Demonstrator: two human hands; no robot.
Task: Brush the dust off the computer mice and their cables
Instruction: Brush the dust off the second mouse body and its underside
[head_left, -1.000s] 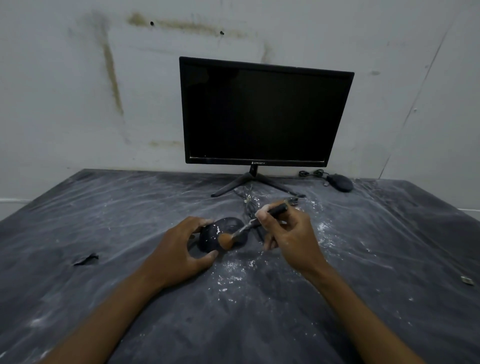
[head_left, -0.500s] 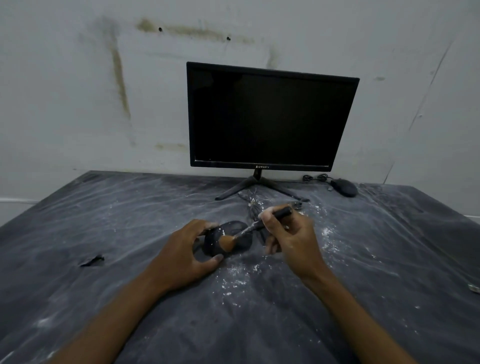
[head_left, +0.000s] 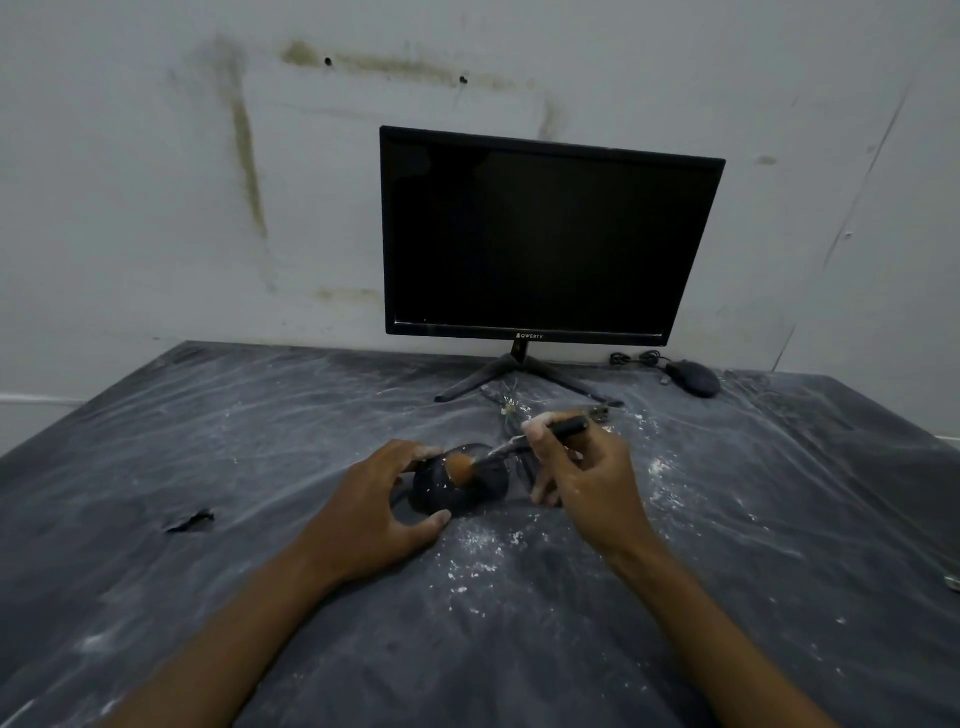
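1 head-worn camera looks forward and down, close over the table.

A pale, grubby wall fills the upper half, marked with brownish streaks toward 11 o'clock and two small dark holes near 12. Below it a dark table under wrinkled clear plastic sheeting spreads from 9 to 3 o'clock. A black monitor, screen dark, stands on splayed legs at 12. The light is dim.
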